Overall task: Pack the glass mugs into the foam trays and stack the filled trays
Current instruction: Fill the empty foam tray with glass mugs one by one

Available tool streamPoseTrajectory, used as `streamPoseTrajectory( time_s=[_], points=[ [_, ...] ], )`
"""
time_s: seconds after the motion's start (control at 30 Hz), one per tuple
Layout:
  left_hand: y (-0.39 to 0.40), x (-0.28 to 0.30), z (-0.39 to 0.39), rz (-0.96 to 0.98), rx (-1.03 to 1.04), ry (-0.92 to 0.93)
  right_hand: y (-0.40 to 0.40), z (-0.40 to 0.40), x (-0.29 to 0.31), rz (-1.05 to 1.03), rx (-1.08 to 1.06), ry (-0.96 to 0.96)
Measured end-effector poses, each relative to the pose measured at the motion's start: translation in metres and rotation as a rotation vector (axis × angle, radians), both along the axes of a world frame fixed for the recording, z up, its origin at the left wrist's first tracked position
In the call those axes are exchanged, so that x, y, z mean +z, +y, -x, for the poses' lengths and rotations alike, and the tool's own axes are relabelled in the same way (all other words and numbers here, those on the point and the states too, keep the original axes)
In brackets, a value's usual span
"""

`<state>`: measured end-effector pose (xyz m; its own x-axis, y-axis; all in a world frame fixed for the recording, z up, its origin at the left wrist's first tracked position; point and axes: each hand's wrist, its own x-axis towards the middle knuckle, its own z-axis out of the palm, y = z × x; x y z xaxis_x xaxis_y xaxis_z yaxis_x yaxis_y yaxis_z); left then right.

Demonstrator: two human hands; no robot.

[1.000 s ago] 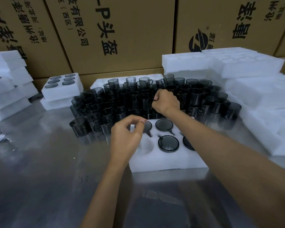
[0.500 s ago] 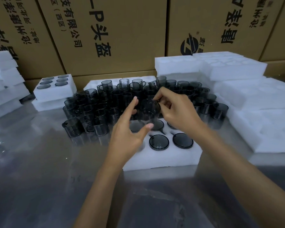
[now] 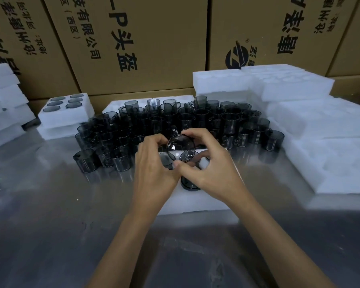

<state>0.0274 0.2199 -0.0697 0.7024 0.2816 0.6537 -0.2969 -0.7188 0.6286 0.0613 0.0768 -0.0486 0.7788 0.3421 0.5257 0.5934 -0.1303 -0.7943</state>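
Observation:
Both hands hold one smoky glass mug [image 3: 181, 148] tilted so its round mouth faces me, just above the white foam tray [image 3: 195, 201] in front of me. My left hand [image 3: 154, 169] grips its left side and my right hand [image 3: 210, 163] pinches its right rim and lower edge. One mug [image 3: 188, 185] sits in a tray pocket below my hands; the other pockets are mostly hidden. A dense cluster of loose dark glass mugs [image 3: 175, 123] stands on the steel table behind the tray.
A filled foam tray [image 3: 66, 110] rests on another at the back left. Foam tray stacks [image 3: 262, 84] stand at the back right, more foam [image 3: 328, 154] along the right and far left [image 3: 2, 104]. Cardboard boxes [image 3: 133, 38] wall the back.
My right hand lifted a mug out of the cluster and brought it toward me over the tray. My left hand rose to meet it and now grips it too.

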Motion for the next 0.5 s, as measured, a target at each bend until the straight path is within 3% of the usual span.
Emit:
streamPoseTrajectory(
  time_s=[0.1, 0.3, 0.5],
  points=[
    [-0.001, 0.002, 0.002, 0.037, -0.012, 0.036, 0.001, -0.001, -0.004, 0.020, 0.005, -0.014],
    [0.012, 0.010, 0.003, -0.117, -0.221, 0.180, -0.005, -0.005, -0.010, 0.030, -0.114, -0.081],
    [0.026, 0.022, 0.010, 0.479, -0.266, 0.207, -0.003, 0.000, -0.017, 0.028, -0.086, -0.062]
  ],
)
